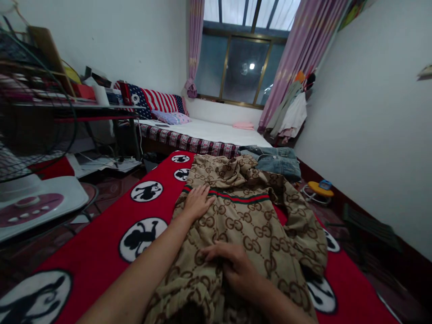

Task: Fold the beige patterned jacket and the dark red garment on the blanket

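- Across the red blanket (101,238), the tan garment (249,225) lies spread lengthwise, its lower end toward the wearer of the camera.
- On its left side a broad strip of blanket runs out to the blanket's slanting edge; on its right side the strip is narrower.
- At the far end, folded denim (281,164) sits just beside the garment's upper right, and the bed (216,130) with a white sheet stands beyond.
- Off to the left are the fan (30,211) and the worktop (128,107), both apart from the garment; to the right, a yellow-topped stool (320,189) stands near the wall.
- The garment's near end runs into the bottom of the picture, dark and bunched, so its outline there is hard to read.
- The fan is blurred and cut by the left border.
- The left hand (197,201) is open, palm down, fingers stretched over the garment's left edge at the band.
- The right hand (238,265) rests low on the front with curled fingers; whether it pinches cloth I cannot tell.
- Brown interlocking letters cover the cloth; a green-and-red band (232,198) crosses it; the upper part is rumpled, and one sleeve (308,234) bends down the right side.
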{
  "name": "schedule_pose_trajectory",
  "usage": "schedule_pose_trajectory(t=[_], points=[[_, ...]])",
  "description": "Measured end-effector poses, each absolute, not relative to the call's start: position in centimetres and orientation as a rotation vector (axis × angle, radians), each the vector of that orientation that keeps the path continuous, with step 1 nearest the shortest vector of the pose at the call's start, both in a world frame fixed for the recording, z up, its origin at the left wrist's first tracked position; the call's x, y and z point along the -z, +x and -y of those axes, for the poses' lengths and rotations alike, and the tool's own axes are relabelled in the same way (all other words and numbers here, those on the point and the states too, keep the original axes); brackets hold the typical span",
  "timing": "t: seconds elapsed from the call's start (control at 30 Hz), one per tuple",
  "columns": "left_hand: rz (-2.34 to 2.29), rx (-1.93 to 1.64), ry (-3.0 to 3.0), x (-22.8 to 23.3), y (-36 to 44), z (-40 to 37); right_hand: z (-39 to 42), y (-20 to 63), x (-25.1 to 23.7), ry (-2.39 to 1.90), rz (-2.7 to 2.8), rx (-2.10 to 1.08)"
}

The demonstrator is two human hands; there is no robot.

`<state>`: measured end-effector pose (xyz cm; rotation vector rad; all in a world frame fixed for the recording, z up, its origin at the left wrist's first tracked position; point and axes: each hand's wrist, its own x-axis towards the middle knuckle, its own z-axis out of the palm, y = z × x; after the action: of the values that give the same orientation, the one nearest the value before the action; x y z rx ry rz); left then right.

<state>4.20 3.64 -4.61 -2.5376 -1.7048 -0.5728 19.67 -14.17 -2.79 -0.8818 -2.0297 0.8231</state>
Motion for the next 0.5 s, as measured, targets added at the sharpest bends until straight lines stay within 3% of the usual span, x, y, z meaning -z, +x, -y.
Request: schedule_pose_trajectory(t=[0.27, 0.5], points=[[1.706, 0.644, -2.472, 5.3, 4.2, -3.8, -1.6, 28.2, -0.5, -1.568, 1.379, -0.186], [1.719, 0.686, -2.486, 5.4, 4.3, -3.9, -10.8, 31.7, -3.1, -1.657, 1.268, 0.073]])
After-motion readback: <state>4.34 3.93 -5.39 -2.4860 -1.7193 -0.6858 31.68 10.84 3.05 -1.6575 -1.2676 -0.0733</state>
